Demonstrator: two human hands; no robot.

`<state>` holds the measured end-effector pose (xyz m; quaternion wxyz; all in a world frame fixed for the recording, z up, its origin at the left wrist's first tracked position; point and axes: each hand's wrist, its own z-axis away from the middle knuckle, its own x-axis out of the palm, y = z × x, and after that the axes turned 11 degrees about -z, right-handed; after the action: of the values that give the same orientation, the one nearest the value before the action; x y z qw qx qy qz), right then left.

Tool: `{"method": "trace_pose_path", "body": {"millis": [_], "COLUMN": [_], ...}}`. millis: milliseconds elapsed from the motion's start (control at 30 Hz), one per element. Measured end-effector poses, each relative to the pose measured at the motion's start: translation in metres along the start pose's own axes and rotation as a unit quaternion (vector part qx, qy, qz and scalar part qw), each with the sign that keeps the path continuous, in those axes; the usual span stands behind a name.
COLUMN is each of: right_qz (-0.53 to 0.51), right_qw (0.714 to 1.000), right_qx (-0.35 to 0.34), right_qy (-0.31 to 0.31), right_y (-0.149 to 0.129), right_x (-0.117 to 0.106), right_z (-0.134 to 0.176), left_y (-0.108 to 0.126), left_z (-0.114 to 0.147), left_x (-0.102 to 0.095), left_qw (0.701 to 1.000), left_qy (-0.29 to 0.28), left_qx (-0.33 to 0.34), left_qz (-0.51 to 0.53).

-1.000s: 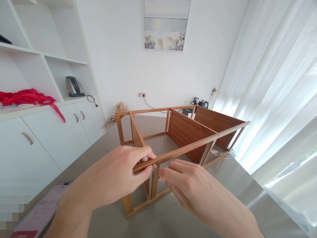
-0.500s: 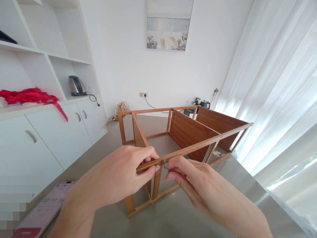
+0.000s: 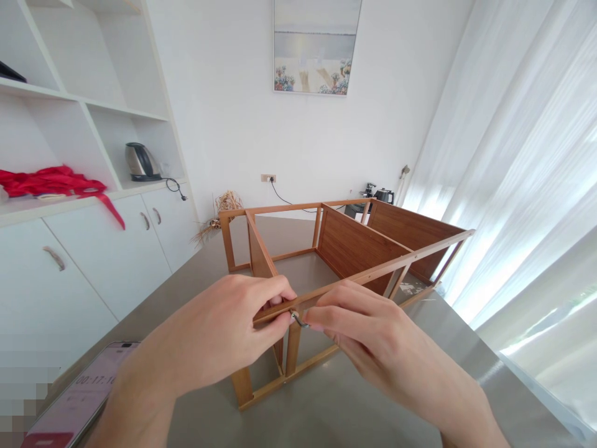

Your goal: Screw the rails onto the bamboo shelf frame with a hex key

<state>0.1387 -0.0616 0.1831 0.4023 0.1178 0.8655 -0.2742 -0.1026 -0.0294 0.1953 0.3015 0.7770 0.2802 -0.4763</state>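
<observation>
A wooden shelf frame (image 3: 347, 279) lies on its side on the grey table, its near rail crossing in front of me. Pinching that rail near its left end is my left hand (image 3: 236, 326), fingers behind it and thumb in front. A small screw (image 3: 293, 314) shows at the thumb tip, at the rail's face. My right hand (image 3: 373, 323) grips a bent metal hex key (image 3: 301, 322) between thumb and fingers. The key's short end meets the screw head; whether it is fully seated I cannot tell.
A phone (image 3: 79, 398) showing a timer lies on the table (image 3: 354, 404) at lower left. Dried stalks (image 3: 227, 205) stand behind the frame, and a black kettle (image 3: 384, 196) is at the back right. White cabinets (image 3: 93, 249) line the left; curtains (image 3: 508, 155) hang right.
My right hand has moved slightly left and turned the hex key from upright to slanted, bringing its end to the screw. The left hand keeps its hold on the rail.
</observation>
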Motion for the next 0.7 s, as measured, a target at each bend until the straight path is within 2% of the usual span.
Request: {"method": "trace_pose_path", "body": {"millis": [467,700], "right_qz": [0.024,0.057], "right_qw": [1.000,0.998], "right_qx": [-0.002,0.004], "right_qy": [0.000,0.008], "right_y": [-0.0003,-0.0064], "right_x": [0.0014,0.0038], "right_z": [-0.0004,0.0007], "left_y": [0.0003,0.0000], "left_z": [-0.0002,-0.0006], "left_x": [-0.0002,0.0001], "left_qw": [0.999,1.000], "left_qy": [-0.026,-0.004], "left_qx": [-0.014,0.002], "left_qz": [-0.018,-0.006]}}
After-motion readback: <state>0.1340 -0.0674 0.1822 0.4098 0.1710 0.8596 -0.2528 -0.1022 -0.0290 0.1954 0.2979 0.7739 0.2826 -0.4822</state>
